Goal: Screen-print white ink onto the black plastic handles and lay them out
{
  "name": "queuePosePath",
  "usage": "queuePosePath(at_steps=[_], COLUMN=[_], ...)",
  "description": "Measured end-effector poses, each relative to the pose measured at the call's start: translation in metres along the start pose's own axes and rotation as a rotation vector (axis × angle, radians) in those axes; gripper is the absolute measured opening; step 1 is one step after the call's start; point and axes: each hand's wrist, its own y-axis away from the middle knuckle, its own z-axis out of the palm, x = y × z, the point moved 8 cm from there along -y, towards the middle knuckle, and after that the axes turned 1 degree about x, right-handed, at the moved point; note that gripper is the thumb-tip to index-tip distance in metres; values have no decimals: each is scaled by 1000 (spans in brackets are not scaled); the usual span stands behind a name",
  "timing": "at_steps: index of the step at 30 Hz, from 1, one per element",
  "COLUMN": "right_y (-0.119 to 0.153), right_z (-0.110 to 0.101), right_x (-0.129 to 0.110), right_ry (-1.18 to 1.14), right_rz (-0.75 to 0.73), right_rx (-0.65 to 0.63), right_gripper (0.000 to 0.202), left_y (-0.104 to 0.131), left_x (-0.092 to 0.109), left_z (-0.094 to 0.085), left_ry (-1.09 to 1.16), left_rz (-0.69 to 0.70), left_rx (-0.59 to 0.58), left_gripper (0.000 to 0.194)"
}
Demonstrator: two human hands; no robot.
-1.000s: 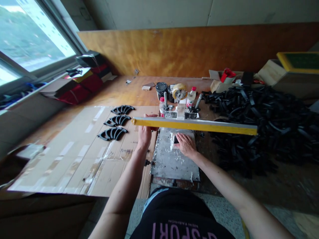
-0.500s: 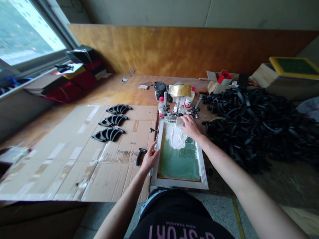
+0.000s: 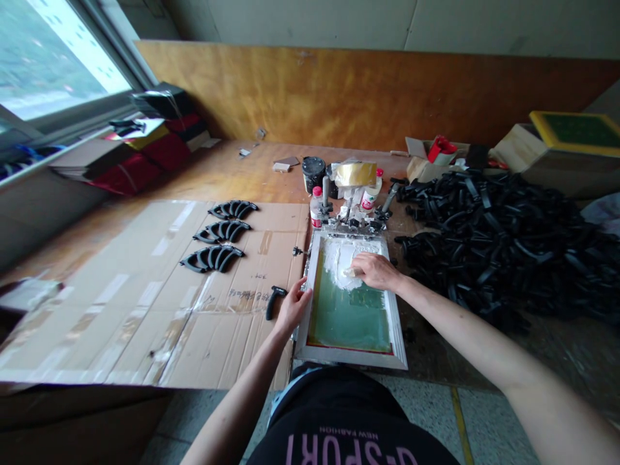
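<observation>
A silk-screen frame [image 3: 398, 329] with pale metal edges and green mesh lies in front of me. White ink [image 3: 334, 258] is smeared thickly over the mesh's upper part. My right hand [image 3: 376, 271] pinches a small, pale scraper [image 3: 351, 274] at the ink's lower right; the fingers partly cover it. At the frame's left edge, my left hand [image 3: 292, 306] has its thumb and fingers closed around the rim, the fingertips partly hidden. Just left of that hand, a black curved handle [image 3: 275, 302] lies on the cardboard.
Three rows of black handles [image 3: 213, 258] lie on the flattened cardboard [image 3: 121, 310]. A large heap of black parts [image 3: 504, 245] covers the right side. Behind the frame stand metal clamps [image 3: 356, 223], a red-capped bottle [image 3: 316, 208] and a black tub [image 3: 313, 173].
My right hand has moved from the frame's top edge down toward me over the white ink, with the scraper tilted over. My left hand stays at the left edge.
</observation>
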Motion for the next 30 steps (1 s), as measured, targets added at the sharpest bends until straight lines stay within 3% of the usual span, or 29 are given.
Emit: queuePosePath(at_steps=[3, 6, 8, 10, 12, 14, 17, 19, 21, 23, 25, 28, 30], right_y=[6, 10, 0, -18, -34, -36, 0, 38, 66, 72, 61, 43, 37], right_z=[6, 10, 1, -17, -40, -66, -94, -88, -58, -18, 15, 35, 34], right_x=[-2, -8, 1, 19, 43, 73, 124, 153, 164, 150, 114, 60, 31], right_ry=[51, 7, -19, -6, 39, 84, 97, 66, 3, -81, -110, -8, 47], right_rz=[19, -19, 62, 187, 311, 433, 638, 807, 907, 828, 605, 427, 456], right_rx=[96, 76, 92, 132, 187, 282, 488, 540, 456, 305, 182, 106, 134], right_gripper=[22, 20, 14, 25, 46, 54, 43, 33, 25, 22, 30, 29, 17], left_y=[1, 3, 5, 9, 13, 17, 17, 10, -2, -15, -22, -15, 2], left_x=[1, 4, 11, 23, 42, 67, 114, 147, 175, 189, 185, 147, 103], left_z=[-1, -2, -4, -7, -11, -17, -25, -29, -31, -31, -28, -5, 33], left_ry=[5, 32, 51, 68, 104, 161, 265, 352, 423, 457, 487, 511, 480], left_rz=[-8, -14, -18, -27, -28, -12, 58, 156, 256, 296, 291, 170, -47], left_rx=[2, -3, -11, -35, -74, -90, -65, -30, 6, 36, 87, 113, -41], left_gripper=[65, 66, 66, 69, 71, 65, 56, 55, 52, 51, 52, 55, 59])
